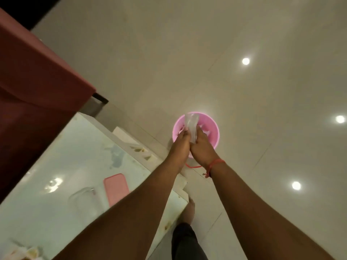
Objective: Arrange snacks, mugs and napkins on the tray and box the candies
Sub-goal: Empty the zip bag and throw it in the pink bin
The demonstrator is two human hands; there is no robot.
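Note:
Both arms reach forward over a pink bucket (212, 124) that stands on the tiled floor. My left hand (181, 142) and my right hand (201, 145) are pressed together and hold a clear plastic wrapper (191, 124) upright above the bucket's mouth. A red thread is tied around my right wrist. Pale scraps lie inside the bucket; I cannot tell what they are. No tray, mug, napkin or candy box is in view.
A glass-topped white table (56, 175) fills the lower left, with a pink phone (116, 188) and a clear lid-like thing (84, 199) on it. A dark red sofa (33, 76) stands at the left. My foot (188, 211) is by the table corner. Light spots reflect off the floor.

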